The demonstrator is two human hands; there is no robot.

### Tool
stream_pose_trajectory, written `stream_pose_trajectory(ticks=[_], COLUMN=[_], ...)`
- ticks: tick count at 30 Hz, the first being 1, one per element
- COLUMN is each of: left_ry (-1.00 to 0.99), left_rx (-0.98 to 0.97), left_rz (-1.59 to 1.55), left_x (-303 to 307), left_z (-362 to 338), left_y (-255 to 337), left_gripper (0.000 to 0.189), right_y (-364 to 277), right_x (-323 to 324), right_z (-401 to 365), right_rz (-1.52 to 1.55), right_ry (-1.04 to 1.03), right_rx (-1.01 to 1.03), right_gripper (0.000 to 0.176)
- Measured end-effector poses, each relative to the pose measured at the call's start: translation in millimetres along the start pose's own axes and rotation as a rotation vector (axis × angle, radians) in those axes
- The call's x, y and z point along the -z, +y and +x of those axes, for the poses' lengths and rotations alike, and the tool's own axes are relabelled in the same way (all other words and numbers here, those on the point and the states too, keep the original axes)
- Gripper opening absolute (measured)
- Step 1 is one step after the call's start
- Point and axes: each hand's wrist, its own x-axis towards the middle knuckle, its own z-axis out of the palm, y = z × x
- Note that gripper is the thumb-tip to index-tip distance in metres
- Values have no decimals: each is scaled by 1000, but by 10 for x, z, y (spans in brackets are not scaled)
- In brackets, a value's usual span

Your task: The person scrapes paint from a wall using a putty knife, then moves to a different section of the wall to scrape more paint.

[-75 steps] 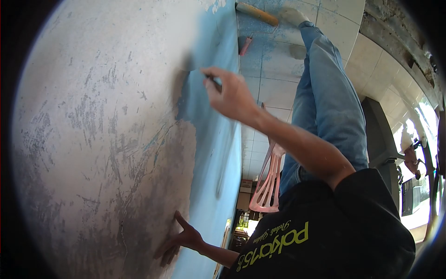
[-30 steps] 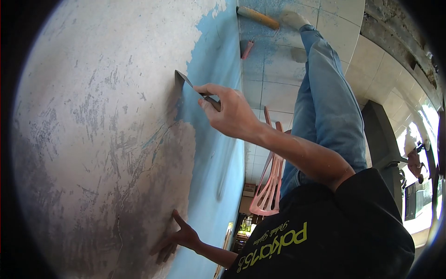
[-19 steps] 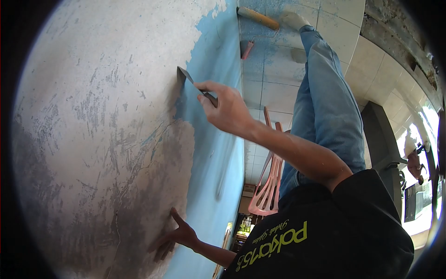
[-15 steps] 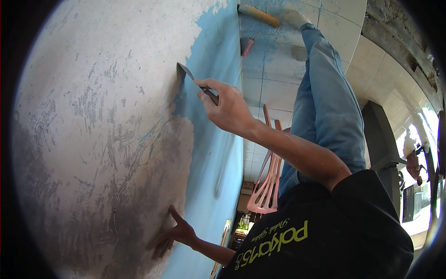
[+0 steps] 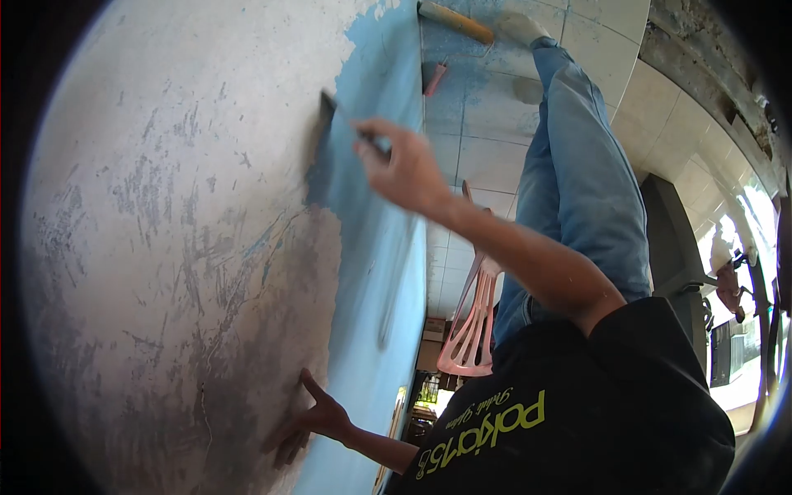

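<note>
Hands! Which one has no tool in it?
The left hand, spread out against the wall. The other one, the right hand, holds the scraper.

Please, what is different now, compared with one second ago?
The right hand and its scraper have moved up the picture, toward the roller. Nothing was newly grasped or let go. The left hand stays on the wall, and the roller stays on the floor.
</note>
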Motion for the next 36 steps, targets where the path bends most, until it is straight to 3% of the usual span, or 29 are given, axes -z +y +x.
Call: stream_pose_trajectory(ticks=[3,4,6,8,9,19,22,25,26,28,30,32,33,34,36], left_ry=[-14,-77,-144,-2,3,6,-25,-21,12,-9,-32,-119,-42,-50,0], left_rx=[-17,28,73,0,9,20,59,33,2,43,80,88,34,31,65], left_rz=[6,-99,-178,-96,-100,-14,-50,-82,-76,-53,-71,-210,-194,-187,-37], left_x=[19,-7,-5,-25,-31,24,31,16,10,39,1,17,-24,-29,-14], left_z=[29,42,32,7,12,9,13,16,8,4,31,39,17,6,-10], left_y=[51,13,-38,-1,6,57,53,71,74,53,82,17,-6,9,51], left_gripper=[135,134,134,133,133,134,134,132,131,131,131,128,126,126,123], right_y=[54,-179,-34,-159,-220,-143,-232,-219,-189,-184,-188,-166,-44,-25,-59], right_x=[-26,88,-11,41,70,8,4,-180,-147,-41,-75,-162,-244,-222,-139], right_z=[106,-162,-138,-149,-126,-90,-193,-478,-396,-149,-217,-480,-492,-441,-227], right_rz=[-68,-53,42,27,2,78,25,84,87,40,7,50,49,46,-39], right_ry=[75,-74,-38,-70,-96,36,-42,42,39,0,12,36,54,55,24], right_rx=[177,43,138,47,-24,60,-58,159,155,-96,-22,197,275,264,38], right_gripper=[33,33,33,33,33,27,27,26,26,27,27,29,34,34,34])
